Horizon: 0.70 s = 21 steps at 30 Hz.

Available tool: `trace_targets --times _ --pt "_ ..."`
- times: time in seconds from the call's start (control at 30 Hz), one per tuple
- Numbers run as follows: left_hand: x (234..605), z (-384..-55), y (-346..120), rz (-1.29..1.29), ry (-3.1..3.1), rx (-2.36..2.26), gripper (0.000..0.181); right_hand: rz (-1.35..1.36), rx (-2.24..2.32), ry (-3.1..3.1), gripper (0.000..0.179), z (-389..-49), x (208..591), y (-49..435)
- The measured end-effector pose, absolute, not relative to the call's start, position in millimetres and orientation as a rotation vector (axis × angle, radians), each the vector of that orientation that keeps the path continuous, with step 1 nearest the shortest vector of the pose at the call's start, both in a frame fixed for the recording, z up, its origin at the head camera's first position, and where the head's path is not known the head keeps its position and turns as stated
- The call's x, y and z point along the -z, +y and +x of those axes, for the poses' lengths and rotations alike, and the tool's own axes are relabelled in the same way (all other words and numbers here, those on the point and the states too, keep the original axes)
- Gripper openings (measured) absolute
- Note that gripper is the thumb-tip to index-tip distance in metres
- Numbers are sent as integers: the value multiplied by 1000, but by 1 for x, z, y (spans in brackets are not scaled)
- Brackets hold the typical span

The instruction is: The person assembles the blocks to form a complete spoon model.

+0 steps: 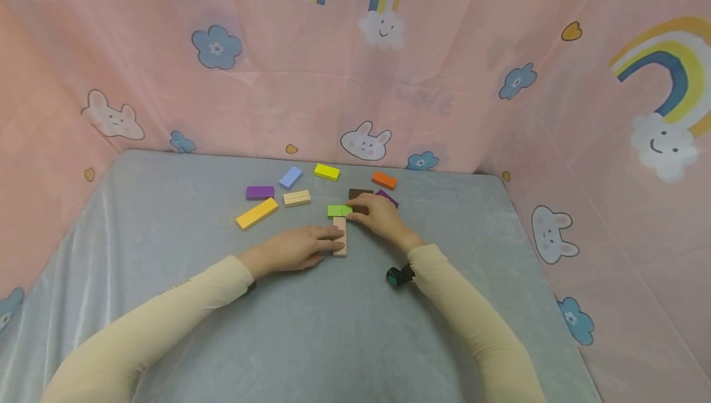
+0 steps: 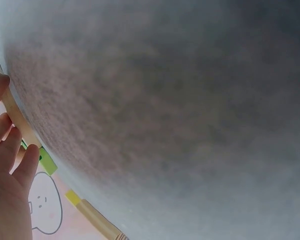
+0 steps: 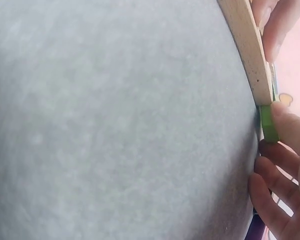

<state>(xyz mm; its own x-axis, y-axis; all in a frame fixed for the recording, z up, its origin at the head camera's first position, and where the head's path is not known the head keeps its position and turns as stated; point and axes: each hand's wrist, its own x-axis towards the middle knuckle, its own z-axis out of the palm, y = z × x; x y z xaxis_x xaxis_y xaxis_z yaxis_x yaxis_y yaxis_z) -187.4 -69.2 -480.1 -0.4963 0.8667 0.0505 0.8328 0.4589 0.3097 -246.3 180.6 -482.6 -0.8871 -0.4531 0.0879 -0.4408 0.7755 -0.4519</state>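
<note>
A plain light wooden block [image 1: 340,250] lies lengthwise on the grey cloth. The straight fingers of my left hand [image 1: 291,249] rest across it; in the left wrist view this hand [image 2: 7,195] shows at the left edge, fingertips at the wood. At the block's far end a green block [image 1: 336,211] lies crosswise, so the two form a T shape. My right hand [image 1: 383,218] pinches the green block's right end between thumb and index finger. In the right wrist view the thumb sits on the green block [image 3: 269,125], right by the wooden block's end [image 3: 260,85].
Behind the right hand lie a dark brown block [image 1: 361,193] and a purple one [image 1: 390,198], with an orange block [image 1: 384,180] farther back. To the left are yellow [image 1: 327,172], blue [image 1: 291,178], ridged wooden [image 1: 297,199], purple [image 1: 260,193] and amber [image 1: 257,213] blocks. A pink printed curtain [image 1: 266,100] stands behind.
</note>
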Motion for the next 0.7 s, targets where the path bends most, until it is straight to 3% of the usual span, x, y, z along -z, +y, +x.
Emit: trace_targets --times 0.7 --pt "479 -188 -69 1500 2578 -472 46 -722 761 2872 36 -247 481 182"
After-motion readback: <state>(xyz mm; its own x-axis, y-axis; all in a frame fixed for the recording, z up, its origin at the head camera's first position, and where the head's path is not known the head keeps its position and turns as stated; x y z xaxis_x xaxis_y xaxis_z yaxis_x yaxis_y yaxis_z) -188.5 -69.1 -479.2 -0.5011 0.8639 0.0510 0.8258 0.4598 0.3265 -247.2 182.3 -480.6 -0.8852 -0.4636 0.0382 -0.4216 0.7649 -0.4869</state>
